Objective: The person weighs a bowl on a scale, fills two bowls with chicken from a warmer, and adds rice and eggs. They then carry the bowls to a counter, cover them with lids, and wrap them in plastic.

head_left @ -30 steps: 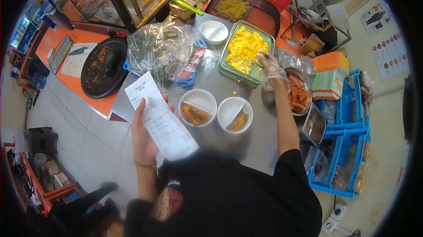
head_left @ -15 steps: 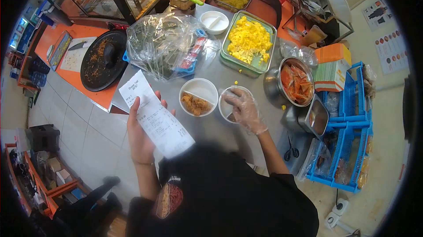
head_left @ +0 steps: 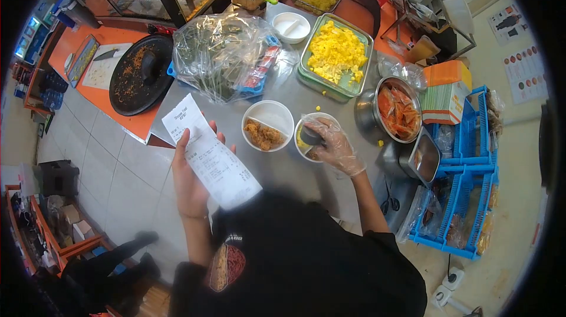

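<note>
My bare left hand is closed on a long printed paper receipt, with the thumb over its left edge. My right hand, in a clear plastic glove, reaches into a round white divided bowl. Its fingers are bent down inside, and what they hold, if anything, is hidden. Some yellow food shows in this bowl beside the fingers, along with brownish food below. Just left stands a second white divided bowl, holding brown fried pieces in one compartment.
A glass dish of chopped yellow food and a steel bowl of orange-red pieces stand beyond. Plastic-wrapped greens sit at the back left, near a round black lid. Blue racks and scissors are at right.
My right hand has shifted slightly right and turned over the bowl, uncovering more yellow food at its left side. My left hand still holds the receipt; the whole view has moved a little.
</note>
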Demonstrator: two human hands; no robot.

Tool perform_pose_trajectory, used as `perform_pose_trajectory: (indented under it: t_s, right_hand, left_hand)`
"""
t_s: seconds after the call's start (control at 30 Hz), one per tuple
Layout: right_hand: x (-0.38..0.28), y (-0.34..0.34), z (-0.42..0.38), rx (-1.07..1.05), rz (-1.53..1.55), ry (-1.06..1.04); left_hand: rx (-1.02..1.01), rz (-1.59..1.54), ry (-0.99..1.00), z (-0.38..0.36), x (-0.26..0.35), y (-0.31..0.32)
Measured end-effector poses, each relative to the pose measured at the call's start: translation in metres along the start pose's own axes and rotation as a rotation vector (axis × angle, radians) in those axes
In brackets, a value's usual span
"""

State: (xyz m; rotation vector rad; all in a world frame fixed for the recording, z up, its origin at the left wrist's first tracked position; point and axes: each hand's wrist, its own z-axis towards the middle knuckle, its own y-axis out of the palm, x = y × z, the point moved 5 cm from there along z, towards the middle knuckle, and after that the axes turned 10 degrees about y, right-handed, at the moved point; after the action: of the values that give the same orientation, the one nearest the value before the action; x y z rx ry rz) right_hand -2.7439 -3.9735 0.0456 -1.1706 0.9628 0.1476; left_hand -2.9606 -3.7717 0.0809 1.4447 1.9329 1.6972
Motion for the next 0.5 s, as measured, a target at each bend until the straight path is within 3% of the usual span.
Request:
perform_pose_trajectory:
  t_s: [0.07,0.13,0.2,0.27,0.4,0.5]
  right_hand:
    - [0.002,-0.001,0.000,-0.003,0.011,-0.018]
    - [0.014,-0.010,0.000,0.226,0.058,0.092]
    - [0.015,-0.011,0.000,0.220,-0.014,0.132]
    - [0.008,-0.003,0.001,0.113,-0.007,-0.013]
    - [0.004,0.002,0.004,0.003,-0.049,-0.030]
    - [0.047,-0.003,0.014,-0.099,0.220,0.408]
  left_hand:
    - [-0.012,-0.003,-0.001,0.000,-0.001,0.000]
    - [0.004,0.002,0.002,-0.001,0.000,0.000]
    - [0.020,0.006,0.005,-0.001,0.001,-0.001]
    - [0.014,0.029,0.008,0.000,0.001,-0.001]
    - [0.006,0.001,-0.002,0.004,-0.002,0.000]
    - [-0.018,-0.058,-0.022,0.007,-0.003,-0.001]
